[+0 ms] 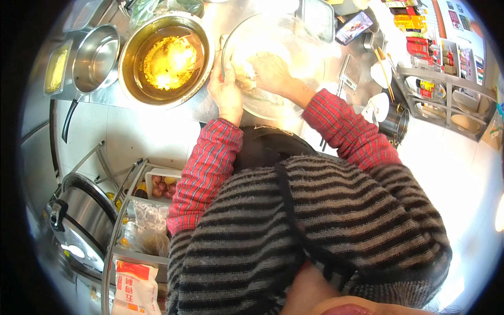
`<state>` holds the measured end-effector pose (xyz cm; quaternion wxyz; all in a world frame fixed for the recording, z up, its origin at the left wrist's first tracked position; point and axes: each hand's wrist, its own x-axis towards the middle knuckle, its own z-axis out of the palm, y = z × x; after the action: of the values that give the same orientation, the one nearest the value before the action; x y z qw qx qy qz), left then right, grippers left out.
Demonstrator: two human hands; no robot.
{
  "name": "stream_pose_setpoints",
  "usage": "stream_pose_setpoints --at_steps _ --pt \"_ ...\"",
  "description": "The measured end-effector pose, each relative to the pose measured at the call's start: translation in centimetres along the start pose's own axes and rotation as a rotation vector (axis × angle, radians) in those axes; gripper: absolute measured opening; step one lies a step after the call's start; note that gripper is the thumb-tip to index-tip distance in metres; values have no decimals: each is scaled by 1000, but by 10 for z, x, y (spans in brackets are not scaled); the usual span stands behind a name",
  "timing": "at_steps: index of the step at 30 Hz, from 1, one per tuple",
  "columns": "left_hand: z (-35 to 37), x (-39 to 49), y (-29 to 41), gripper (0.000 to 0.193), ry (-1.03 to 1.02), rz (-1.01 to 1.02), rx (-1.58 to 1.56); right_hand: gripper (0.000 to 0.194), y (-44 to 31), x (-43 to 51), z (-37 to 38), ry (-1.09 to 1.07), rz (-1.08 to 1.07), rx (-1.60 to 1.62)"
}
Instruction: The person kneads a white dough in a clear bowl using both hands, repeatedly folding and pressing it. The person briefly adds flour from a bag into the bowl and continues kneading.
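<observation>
A large clear mixing bowl (pixel 271 108) stands on the steel counter in front of me. My left hand (pixel 227 92) grips its left rim, thumb over the edge. Inside the bowl my right hand (pixel 271 73) presses into a pale, lumpy mass (pixel 246 78), perhaps dough; glare washes out much of it, and the right fingertips are hidden. Left of the bowl, close by my left hand, is a wide metal basin (pixel 128 67) with amber liquid, probably oil, in it.
A steel saucepan (pixel 95 59) and a small tray of yellow food (pixel 57 69) sit at the left. To the right are a phone (pixel 354 27), a small scale (pixel 350 73), chopsticks (pixel 384 73), white bowls (pixel 380 106) and a dark pot (pixel 397 124).
</observation>
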<state>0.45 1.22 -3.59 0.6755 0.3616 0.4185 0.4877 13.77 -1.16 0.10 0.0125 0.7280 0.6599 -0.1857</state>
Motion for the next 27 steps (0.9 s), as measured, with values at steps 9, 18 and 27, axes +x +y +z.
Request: stream_pose_setpoints --at_steps 9,18,27 --pt "0 -1 -1 41 -2 7 -13 46 46 -13 -106 -476 149 470" --pt "-2 2 -5 44 5 16 -4 56 38 8 -15 -233 148 493" --pt "0 0 -1 43 3 0 -34 50 57 -33 -100 -196 174 1027"
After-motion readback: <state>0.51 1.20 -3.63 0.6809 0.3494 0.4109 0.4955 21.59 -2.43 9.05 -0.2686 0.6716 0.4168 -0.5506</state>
